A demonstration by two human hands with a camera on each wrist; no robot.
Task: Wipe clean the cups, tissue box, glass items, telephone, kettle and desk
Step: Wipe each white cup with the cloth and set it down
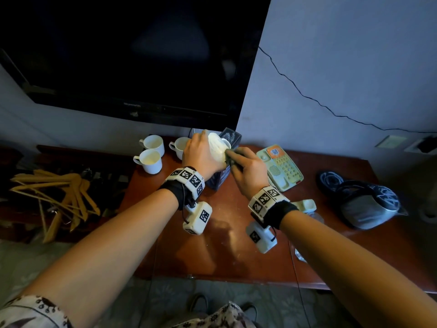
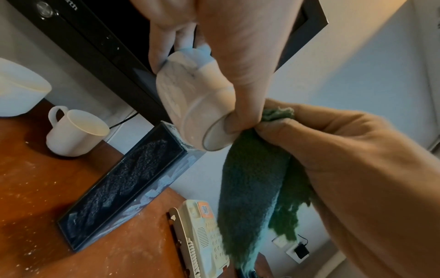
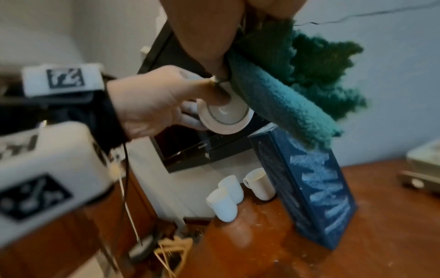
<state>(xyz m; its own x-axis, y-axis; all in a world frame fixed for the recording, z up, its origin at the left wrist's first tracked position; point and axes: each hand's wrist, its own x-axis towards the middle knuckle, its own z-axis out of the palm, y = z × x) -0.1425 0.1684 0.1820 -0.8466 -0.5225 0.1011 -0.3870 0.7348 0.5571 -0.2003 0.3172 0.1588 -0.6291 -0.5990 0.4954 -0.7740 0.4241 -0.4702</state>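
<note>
Both forearms reach in from six o'clock in the head view and meet above the far part of the bench; the left hand is clamped round a white cup, lifted clear of the bench and tipped on its side, and the left wrist view shows the thumb lying across the cup's base ring; the cup's long axis runs roughly from ten o'clock to four o'clock in the head view, with its base toward four o'clock, pointing at the right hand; that hand is closed on a bunched green cloth, whose gathered top touches the base edge while the loose end hangs down over the dark tissue box; so the surface to be wiped lies just at ten o'clock from the right hand, touching it, and I judge the cloth hand to be the one that works while the left only turns the cup; three more cups stand at nine o'clock from the hands, and the telephone lies at three o'clock.
</note>
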